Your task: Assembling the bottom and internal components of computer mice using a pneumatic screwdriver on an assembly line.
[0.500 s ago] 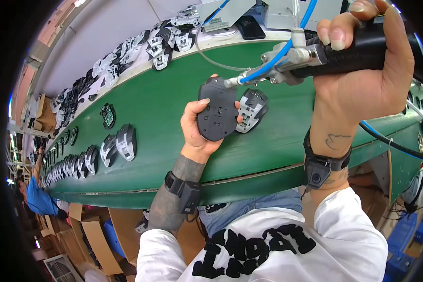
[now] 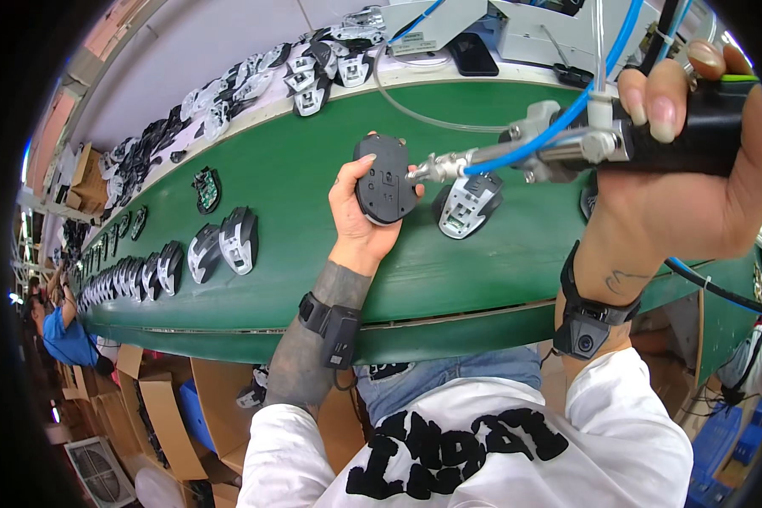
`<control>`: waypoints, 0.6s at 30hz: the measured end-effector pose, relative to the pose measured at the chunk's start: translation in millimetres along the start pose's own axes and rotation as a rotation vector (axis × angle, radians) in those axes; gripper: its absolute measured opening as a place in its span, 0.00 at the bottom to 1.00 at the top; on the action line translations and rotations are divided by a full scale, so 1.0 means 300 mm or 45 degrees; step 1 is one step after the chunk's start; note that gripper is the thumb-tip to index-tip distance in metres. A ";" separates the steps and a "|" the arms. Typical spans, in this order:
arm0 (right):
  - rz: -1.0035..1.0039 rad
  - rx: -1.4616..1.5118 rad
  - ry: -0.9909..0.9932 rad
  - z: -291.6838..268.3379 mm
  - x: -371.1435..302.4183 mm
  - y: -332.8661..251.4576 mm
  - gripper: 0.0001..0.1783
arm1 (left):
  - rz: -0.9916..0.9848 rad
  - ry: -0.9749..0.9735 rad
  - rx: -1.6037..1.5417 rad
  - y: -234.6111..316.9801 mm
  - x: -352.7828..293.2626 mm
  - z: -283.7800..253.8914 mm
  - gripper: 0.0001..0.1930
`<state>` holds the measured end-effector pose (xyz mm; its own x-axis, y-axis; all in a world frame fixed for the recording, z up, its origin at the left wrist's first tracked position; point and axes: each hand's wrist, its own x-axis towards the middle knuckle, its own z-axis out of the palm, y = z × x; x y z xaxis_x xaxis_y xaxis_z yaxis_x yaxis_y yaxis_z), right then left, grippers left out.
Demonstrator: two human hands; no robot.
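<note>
Green conveyor belt (image 2: 483,279): runs from the far left across to the right, beneath both hands, parts lying loose on it.
Row of mouse shells (image 2: 129,284): along the belt's left, packed close; a careless sleeve could knock several askew.
Black powered screwdriver (image 2: 698,131): at the right, raised above the belt, its metal front aimed left.
Right hand (image 2: 673,203): wrapped around the screwdriver's black body, fingers over its top; a tilt of this wrist could bring the tip in off-square.
Left hand (image 2: 362,230): grasping a mouse, thumb over its face, fingertips showing past its right edge; a skidding tip could jab them.
Black mouse (image 2: 383,190): in the left hand, above the belt's middle, underside facing up; unsupported below, it could twist under pressure.
Grey-and-black mouse shell (image 2: 468,207): on the belt, just right of the held mouse.
Green circuit board (image 2: 206,190): on the belt, farther left, exposed to knocks.
Blue hose (image 2: 559,125): bends along the screwdriver's front; a snag could drag the aim.
Metal tip (image 2: 427,169): at the held mouse's right edge; contact cannot be told.
</note>
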<state>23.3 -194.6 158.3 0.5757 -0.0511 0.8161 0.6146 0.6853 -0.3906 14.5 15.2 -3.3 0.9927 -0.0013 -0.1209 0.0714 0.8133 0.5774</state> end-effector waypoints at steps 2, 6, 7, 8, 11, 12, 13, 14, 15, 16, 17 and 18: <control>0.098 0.082 -0.073 0.017 -0.008 0.006 0.19 | 0.011 -0.003 -0.038 0.011 0.003 -0.001 0.22; 0.193 0.041 0.368 0.112 -0.047 0.063 0.18 | 0.021 -0.019 -0.088 0.017 0.001 -0.017 0.26; 0.197 0.045 0.369 0.112 -0.050 0.068 0.18 | 0.023 -0.025 -0.152 0.020 -0.004 -0.003 0.24; 0.199 0.051 0.335 0.111 -0.052 0.073 0.18 | 0.026 -0.030 -0.216 0.021 -0.007 0.004 0.23; 0.193 0.055 0.227 0.110 -0.046 0.072 0.19 | 0.031 -0.072 -0.208 0.021 -0.011 0.023 0.23; 0.191 0.058 0.192 0.108 -0.044 0.072 0.19 | 0.038 -0.089 -0.197 0.022 -0.014 0.032 0.23; 0.190 0.061 0.157 0.105 -0.041 0.072 0.19 | 0.038 -0.088 -0.197 0.022 -0.017 0.036 0.23; 0.189 0.064 0.121 0.102 -0.039 0.072 0.19 | 0.041 -0.097 -0.230 0.022 -0.020 0.038 0.23; 0.188 0.067 0.087 0.098 -0.036 0.073 0.19 | 0.044 -0.107 -0.263 0.022 -0.023 0.041 0.23; 0.186 0.070 0.052 0.093 -0.034 0.073 0.20 | 0.043 -0.107 -0.262 0.020 -0.028 0.046 0.23; 0.183 0.073 0.018 0.088 -0.031 0.072 0.20 | 0.023 -0.094 -0.306 0.019 -0.033 0.051 0.23; 0.183 0.079 -0.017 0.084 -0.029 0.074 0.20 | 0.005 -0.078 -0.350 0.019 -0.037 0.051 0.23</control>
<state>18.3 -160.5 153.2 0.6479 0.0603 0.7594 0.4913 0.7287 -0.4771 5.4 11.0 13.8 0.9975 -0.0259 -0.0655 0.0465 0.9405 0.3365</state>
